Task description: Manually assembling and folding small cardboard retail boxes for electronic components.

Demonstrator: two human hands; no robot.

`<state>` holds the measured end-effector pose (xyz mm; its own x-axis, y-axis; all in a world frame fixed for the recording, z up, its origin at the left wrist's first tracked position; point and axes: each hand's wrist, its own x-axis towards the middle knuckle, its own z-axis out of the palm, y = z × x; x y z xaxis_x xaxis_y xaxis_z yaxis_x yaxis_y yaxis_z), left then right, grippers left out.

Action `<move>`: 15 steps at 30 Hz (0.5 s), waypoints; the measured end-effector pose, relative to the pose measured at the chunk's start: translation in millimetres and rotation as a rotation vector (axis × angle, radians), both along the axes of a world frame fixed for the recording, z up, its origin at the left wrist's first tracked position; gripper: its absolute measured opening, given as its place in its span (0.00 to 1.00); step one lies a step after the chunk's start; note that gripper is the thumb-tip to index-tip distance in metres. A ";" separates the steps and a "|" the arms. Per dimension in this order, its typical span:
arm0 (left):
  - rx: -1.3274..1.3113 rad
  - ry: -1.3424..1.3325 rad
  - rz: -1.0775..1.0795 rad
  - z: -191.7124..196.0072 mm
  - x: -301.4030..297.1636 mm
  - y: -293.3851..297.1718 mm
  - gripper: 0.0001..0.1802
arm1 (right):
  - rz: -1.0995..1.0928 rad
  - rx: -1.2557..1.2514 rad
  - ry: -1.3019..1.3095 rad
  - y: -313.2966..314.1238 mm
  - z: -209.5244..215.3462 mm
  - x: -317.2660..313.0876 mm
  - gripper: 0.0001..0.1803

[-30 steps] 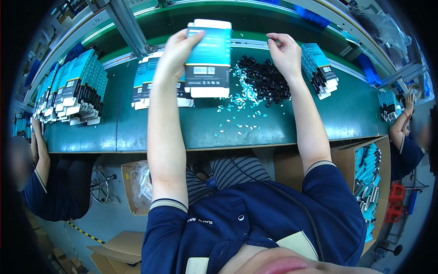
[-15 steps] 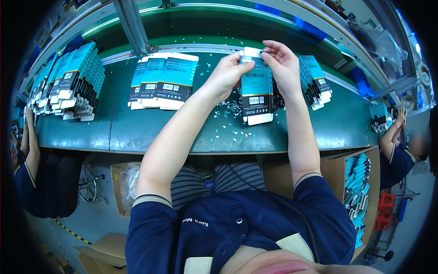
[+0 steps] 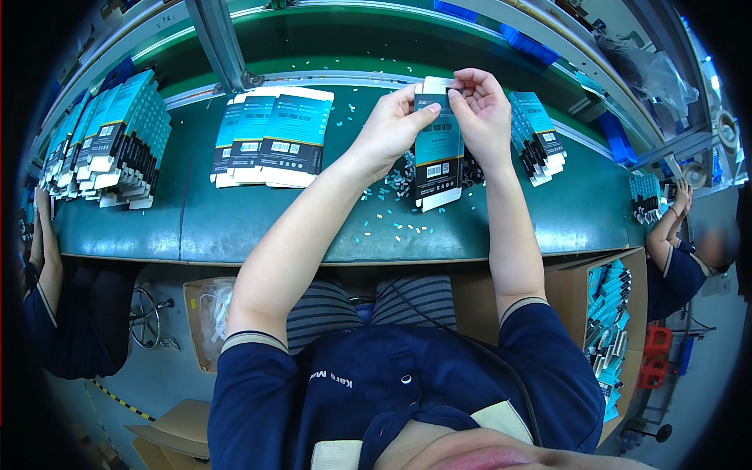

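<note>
Over the green table, a teal and black printed carton [image 3: 438,145] is held upright between my two hands, its white flap sticking up at the top. My left hand [image 3: 395,129] grips the upper left edge, thumb on the printed face. At the upper right edge my right hand [image 3: 484,113] pinches the carton near the top flap, with its fingers curled; the exact fingertip contact is partly hidden. Behind and below the carton lie many small black, white and teal scraps [image 3: 398,182]. Just right of my right hand leans a stack of similar flat cartons [image 3: 536,133].
Flat cartons [image 3: 291,133] lie overlapped left of my hands, and a larger stack [image 3: 110,149] stands far left. A cardboard box [image 3: 642,313] of teal cartons sits by my right side; another box [image 3: 193,321] holds clear plastic. A metal post [image 3: 215,43] rises behind. Co-workers sit at both sides.
The carton has turned slightly in my hands, and a dark band now shows at its top. Its lower white flaps show less. Both hands keep their hold in nearly the same place.
</note>
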<state>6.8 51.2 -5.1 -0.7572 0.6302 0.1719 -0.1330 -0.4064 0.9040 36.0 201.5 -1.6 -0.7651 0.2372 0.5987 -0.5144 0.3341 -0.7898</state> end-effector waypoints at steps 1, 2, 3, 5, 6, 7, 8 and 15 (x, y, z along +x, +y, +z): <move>0.001 -0.003 0.000 0.6 0.1 -0.7 0.14 | 0.000 0.001 -0.003 0.2 0.7 0.7 0.13; -0.014 0.015 0.002 1.6 -0.6 -1.4 0.14 | 0.036 -0.019 -0.020 0.6 2.3 0.8 0.12; -0.028 0.032 0.005 1.8 -1.2 -1.7 0.14 | 0.072 -0.039 -0.036 1.3 3.1 0.8 0.12; -0.027 0.054 0.000 -0.7 -2.7 -0.3 0.15 | 0.072 -0.047 -0.053 3.8 3.2 0.8 0.11; -0.026 0.076 -0.004 -2.0 -2.8 0.4 0.15 | 0.072 -0.056 -0.068 4.9 3.0 1.2 0.11; -0.027 0.077 -0.007 -3.0 -3.2 0.5 0.15 | 0.069 -0.057 -0.067 4.6 1.9 1.2 0.11; -0.029 0.091 -0.010 -3.8 -3.6 0.3 0.15 | 0.041 -0.057 -0.054 3.1 0.7 0.7 0.10; -0.075 0.197 0.017 -2.2 -5.3 -2.1 0.17 | -0.197 0.108 0.039 -8.7 -0.8 1.4 0.06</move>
